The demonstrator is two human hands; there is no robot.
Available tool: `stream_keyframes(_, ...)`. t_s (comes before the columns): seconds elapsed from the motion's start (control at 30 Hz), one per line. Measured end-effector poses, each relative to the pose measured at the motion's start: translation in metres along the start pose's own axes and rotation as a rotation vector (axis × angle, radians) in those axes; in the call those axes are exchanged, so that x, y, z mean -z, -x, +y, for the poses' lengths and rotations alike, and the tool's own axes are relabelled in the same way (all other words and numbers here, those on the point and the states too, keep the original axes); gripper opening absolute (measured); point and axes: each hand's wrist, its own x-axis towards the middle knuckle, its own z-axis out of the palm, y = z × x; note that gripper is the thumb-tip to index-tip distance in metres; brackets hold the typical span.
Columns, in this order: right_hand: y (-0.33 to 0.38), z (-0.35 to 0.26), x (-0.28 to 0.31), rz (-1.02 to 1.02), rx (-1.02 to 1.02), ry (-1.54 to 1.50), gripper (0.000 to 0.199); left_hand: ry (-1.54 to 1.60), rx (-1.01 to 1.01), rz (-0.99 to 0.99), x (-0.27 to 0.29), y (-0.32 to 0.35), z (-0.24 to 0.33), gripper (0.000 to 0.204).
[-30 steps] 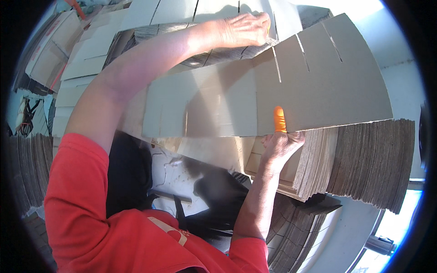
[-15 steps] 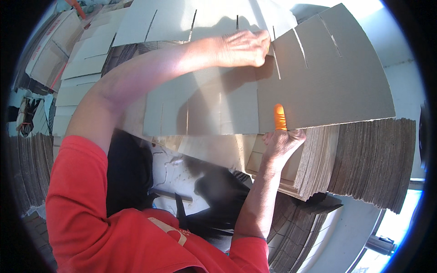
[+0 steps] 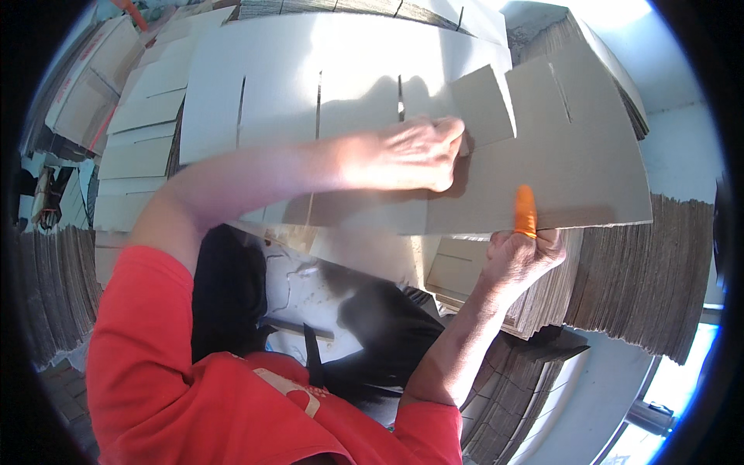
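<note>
A grey slotted cardboard sheet [image 3: 558,170] lies in front of me, one slot showing near its far right. My right hand [image 3: 527,252] pinches its near edge, the thumb in an orange finger cot [image 3: 525,208] on top and the other fingers below. A white slotted cardboard strip [image 3: 275,85] lies crosswise over it, with several dark slots. Closed fingers of my left hand [image 3: 411,155] grip the strip near its right end. Beside that hand a flap [image 3: 487,105] of card tilts up. Where the two pieces meet is hidden by the left hand.
Stacks of cardboard sheets stand on the right [image 3: 639,271] and the far left [image 3: 54,287]. Overlapping pale cards [image 3: 143,147] lie at the left, beyond them a cardboard box [image 3: 89,77]. More bundled cardboard [image 3: 504,395] stands low at the right.
The white strip has come down and nearer with my left hand, over the grey sheet. My right hand has slid right along the near edge. A stack behind has come into view.
</note>
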Motion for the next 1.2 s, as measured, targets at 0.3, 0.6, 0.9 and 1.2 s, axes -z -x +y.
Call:
stream_keyframes(0.3,0.001,-0.002,0.004,-0.062,-0.210,-0.149,0.038,0.053,0.061,0.106,-0.006,0.026,0.006,0.022)
stream_keyframes(0.6,0.015,0.003,-0.018,0.021,-0.248,-0.123,0.021,0.372,0.253,0.097,0.019,0.015,0.029,0.036)
stream_keyframes(0.9,0.020,-0.007,-0.026,-0.042,-0.258,-0.314,0.027,-0.359,0.556,0.193,-0.097,0.040,-0.222,0.027)
stream_keyframes(1.2,0.020,0.004,-0.023,-0.066,-0.282,-0.291,0.036,-0.306,0.399,-0.038,-0.047,0.002,-0.180,0.004)
